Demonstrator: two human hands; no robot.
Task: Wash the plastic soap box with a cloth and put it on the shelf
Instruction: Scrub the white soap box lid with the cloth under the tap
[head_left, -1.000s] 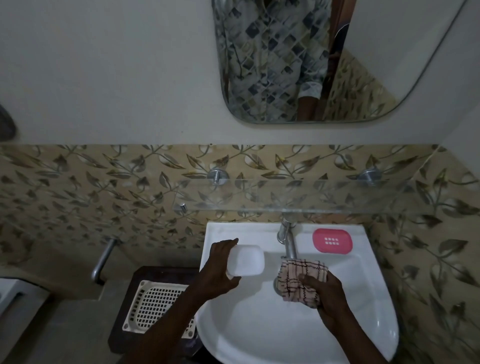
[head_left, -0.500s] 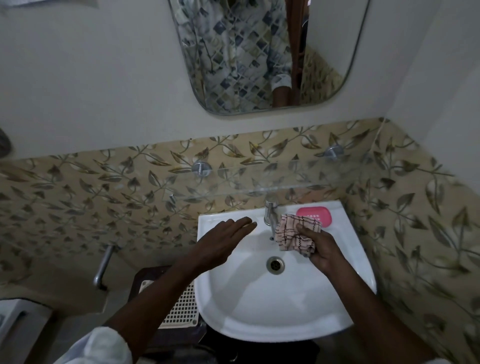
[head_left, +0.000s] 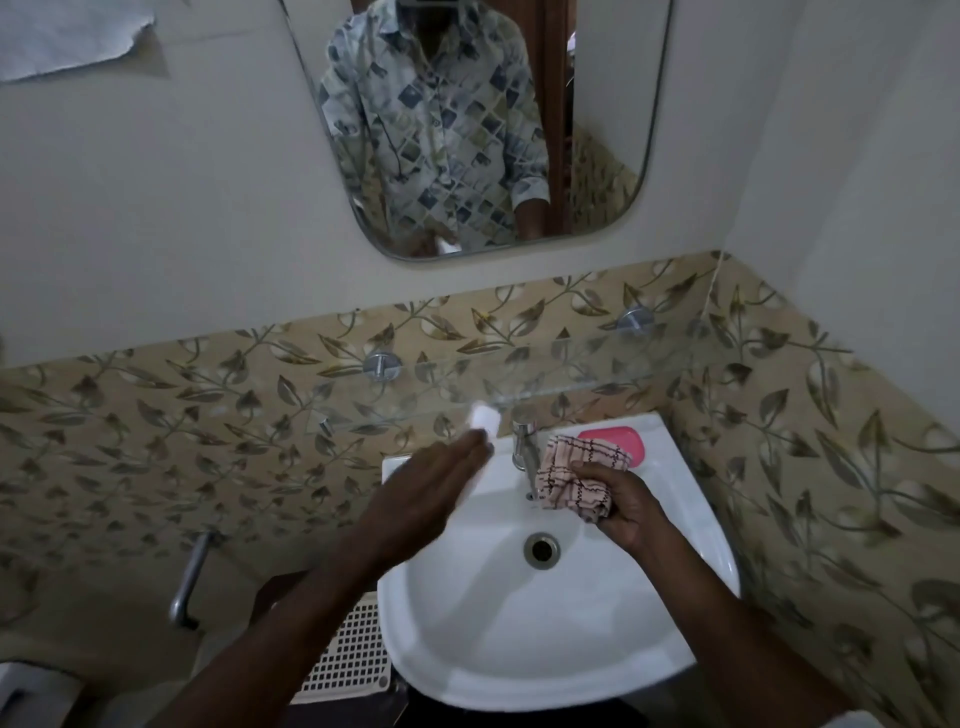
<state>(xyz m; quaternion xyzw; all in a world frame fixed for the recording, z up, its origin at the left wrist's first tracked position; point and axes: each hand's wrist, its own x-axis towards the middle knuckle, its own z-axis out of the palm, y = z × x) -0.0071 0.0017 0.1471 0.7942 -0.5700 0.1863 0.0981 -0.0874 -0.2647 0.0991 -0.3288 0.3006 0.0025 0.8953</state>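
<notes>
Our sink (head_left: 519, 649) meets the wall, tap (head_left: 524, 441) on its back rim. The shelf (head_left: 571, 376) runs above the tap, the mirror (head_left: 467, 130) higher. The soap box (head_left: 485, 415) is at the shelf's front edge, at the fingers of our left hand (head_left: 426, 488). Our right hand (head_left: 626, 506) grips the cloth (head_left: 574, 473) right of the tap, before a soap dish (head_left: 621, 438) on the rim.

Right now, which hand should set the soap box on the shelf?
Left hand, likely: it reaches the soap box beside the glass shelf; the right hand grips the cloth.
</notes>
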